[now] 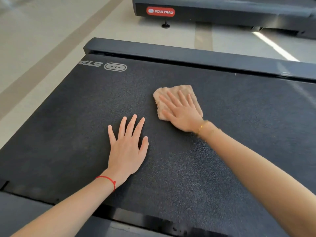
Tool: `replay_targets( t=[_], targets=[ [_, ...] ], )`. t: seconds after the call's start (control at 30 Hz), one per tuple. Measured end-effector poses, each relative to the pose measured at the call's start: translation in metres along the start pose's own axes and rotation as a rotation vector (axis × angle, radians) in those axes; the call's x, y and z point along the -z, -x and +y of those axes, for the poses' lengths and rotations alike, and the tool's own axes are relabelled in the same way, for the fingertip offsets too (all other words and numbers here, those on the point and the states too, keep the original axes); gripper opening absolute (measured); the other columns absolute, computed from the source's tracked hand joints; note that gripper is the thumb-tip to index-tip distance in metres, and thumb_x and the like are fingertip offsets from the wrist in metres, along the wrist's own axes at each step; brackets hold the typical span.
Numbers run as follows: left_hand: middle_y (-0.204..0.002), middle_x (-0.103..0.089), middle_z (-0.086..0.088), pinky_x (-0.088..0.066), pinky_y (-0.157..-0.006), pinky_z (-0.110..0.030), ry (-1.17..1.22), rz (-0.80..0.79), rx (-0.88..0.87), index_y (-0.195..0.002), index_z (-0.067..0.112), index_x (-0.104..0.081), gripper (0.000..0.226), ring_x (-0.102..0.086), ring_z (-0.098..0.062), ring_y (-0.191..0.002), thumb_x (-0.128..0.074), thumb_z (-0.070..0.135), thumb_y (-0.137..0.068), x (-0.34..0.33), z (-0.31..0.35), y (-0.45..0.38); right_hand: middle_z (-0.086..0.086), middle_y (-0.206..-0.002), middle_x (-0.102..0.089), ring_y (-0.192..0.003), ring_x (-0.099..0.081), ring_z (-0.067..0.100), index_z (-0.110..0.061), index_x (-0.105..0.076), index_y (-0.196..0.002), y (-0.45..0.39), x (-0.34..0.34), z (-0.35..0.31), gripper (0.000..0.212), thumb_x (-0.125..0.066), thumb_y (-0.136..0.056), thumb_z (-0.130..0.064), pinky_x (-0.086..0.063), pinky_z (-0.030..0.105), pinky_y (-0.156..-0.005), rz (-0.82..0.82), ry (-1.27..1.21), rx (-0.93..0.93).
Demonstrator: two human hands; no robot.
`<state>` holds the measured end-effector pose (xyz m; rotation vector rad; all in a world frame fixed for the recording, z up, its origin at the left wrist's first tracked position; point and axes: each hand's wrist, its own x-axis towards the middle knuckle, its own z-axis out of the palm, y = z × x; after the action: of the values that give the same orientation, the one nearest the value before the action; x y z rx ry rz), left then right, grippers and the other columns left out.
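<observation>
A black textured treadmill belt (179, 168) fills most of the view. A small folded beige cloth (172, 93) lies on it right of centre. My right hand (181, 112) presses flat on the cloth with straight, spread fingers; a thin gold bracelet is on that wrist. My left hand (127, 146) rests flat on the bare belt to the left and nearer me, fingers straight and spread. A red string is tied round the left wrist.
The treadmill's dark side rail (188, 57) runs along the far edge, another rail (25, 211) along the near edge. A second treadmill (222, 12) with a red logo stands on the pale tiled floor (42, 40) beyond.
</observation>
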<state>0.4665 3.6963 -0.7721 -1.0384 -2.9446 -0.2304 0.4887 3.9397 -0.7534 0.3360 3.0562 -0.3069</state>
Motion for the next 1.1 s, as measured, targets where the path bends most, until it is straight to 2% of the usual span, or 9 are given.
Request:
replay_targets(
  t=[0.07, 0.13, 0.3, 0.53, 0.67, 0.8, 0.93, 1.0, 1.1],
  targets=[
    [-0.166, -0.009, 0.006, -0.005, -0.119, -0.062, -0.001, -0.001, -0.008, -0.158, 0.032, -0.009, 0.062, -0.003, -0.022, -0.153, -0.013, 0.050, -0.098, -0.001, -0.001, 0.001, -0.015, -0.164, 0.005, -0.151, 0.013, 0.026, -0.049, 0.001, -0.153, 0.041, -0.007, -0.005, 0.057, -0.013, -0.099, -0.059, 0.015, 0.047, -0.120, 0.002, 0.005, 0.081],
    [-0.166, -0.008, 0.006, -0.004, -0.119, -0.063, 0.013, -0.006, -0.008, -0.158, 0.032, -0.008, 0.062, -0.002, -0.022, -0.153, -0.016, 0.050, -0.099, -0.001, -0.001, 0.001, -0.018, -0.163, 0.006, -0.151, 0.013, 0.023, -0.052, 0.003, -0.152, 0.071, -0.008, 0.008, 0.056, -0.011, -0.099, -0.061, 0.014, 0.045, -0.121, 0.012, 0.023, 0.045],
    [-0.166, -0.012, 0.003, -0.004, -0.119, -0.064, 0.041, -0.001, -0.014, -0.158, 0.031, -0.012, 0.061, -0.003, -0.024, -0.153, -0.020, 0.048, -0.100, 0.001, 0.000, 0.001, -0.013, -0.165, 0.008, -0.151, 0.013, 0.027, -0.047, 0.002, -0.154, 0.098, 0.004, 0.032, 0.055, -0.017, -0.102, -0.054, 0.012, 0.047, -0.121, 0.007, -0.010, -0.321],
    [-0.166, -0.013, 0.002, -0.004, -0.119, -0.063, 0.061, 0.016, -0.024, -0.158, 0.031, -0.012, 0.060, -0.005, -0.025, -0.153, -0.022, 0.047, -0.100, 0.000, -0.001, 0.004, -0.015, -0.164, 0.013, -0.150, 0.019, 0.029, -0.046, 0.007, -0.153, 0.185, -0.022, -0.065, 0.057, -0.016, -0.102, -0.055, 0.015, 0.050, -0.120, -0.009, -0.001, -0.003],
    [-0.166, -0.011, 0.001, -0.003, -0.120, -0.062, 0.075, 0.018, -0.029, -0.158, 0.031, -0.011, 0.061, -0.004, -0.025, -0.153, -0.021, 0.048, -0.101, 0.000, -0.003, 0.005, -0.019, -0.163, 0.010, -0.151, 0.017, 0.022, -0.048, 0.002, -0.154, 0.226, -0.028, -0.076, 0.056, -0.020, -0.103, -0.056, 0.013, 0.045, -0.121, 0.001, -0.010, 0.069],
    [-0.166, -0.008, 0.002, -0.001, -0.120, -0.061, 0.074, 0.005, -0.019, -0.158, 0.031, -0.009, 0.060, -0.001, -0.024, -0.153, -0.020, 0.048, -0.101, 0.001, -0.003, 0.005, -0.021, -0.163, 0.006, -0.152, 0.014, 0.020, -0.050, -0.001, -0.152, 0.225, -0.017, -0.041, 0.055, -0.017, -0.100, -0.060, 0.012, 0.041, -0.122, 0.029, 0.030, -0.078],
    [-0.166, -0.009, 0.001, -0.001, -0.120, -0.061, 0.089, -0.001, -0.017, -0.158, 0.030, -0.011, 0.059, -0.002, -0.024, -0.153, -0.022, 0.047, -0.102, 0.003, -0.002, 0.007, -0.019, -0.162, 0.009, -0.151, 0.015, 0.025, -0.048, 0.001, -0.153, 0.203, -0.007, -0.022, 0.056, -0.024, -0.103, -0.050, 0.016, 0.042, -0.119, 0.015, 0.005, -0.303],
    [-0.166, -0.010, 0.001, -0.001, -0.120, -0.061, 0.081, -0.001, -0.010, -0.158, 0.030, -0.012, 0.059, -0.002, -0.024, -0.153, -0.023, 0.047, -0.102, 0.003, -0.002, 0.007, -0.018, -0.162, 0.012, -0.151, 0.017, 0.026, -0.047, 0.005, -0.152, 0.204, -0.009, -0.032, 0.057, -0.024, -0.103, -0.050, 0.018, 0.044, -0.119, 0.002, 0.015, -0.278],
    [-0.166, -0.013, 0.000, -0.003, -0.120, -0.061, 0.072, 0.008, -0.019, -0.158, 0.029, -0.015, 0.059, -0.005, -0.025, -0.153, -0.026, 0.045, -0.102, 0.004, -0.002, 0.006, -0.018, -0.163, 0.013, -0.151, 0.017, 0.028, -0.047, 0.005, -0.153, 0.224, -0.018, -0.058, 0.058, -0.023, -0.102, -0.053, 0.014, 0.049, -0.120, -0.030, 0.050, -0.067]
  ],
)
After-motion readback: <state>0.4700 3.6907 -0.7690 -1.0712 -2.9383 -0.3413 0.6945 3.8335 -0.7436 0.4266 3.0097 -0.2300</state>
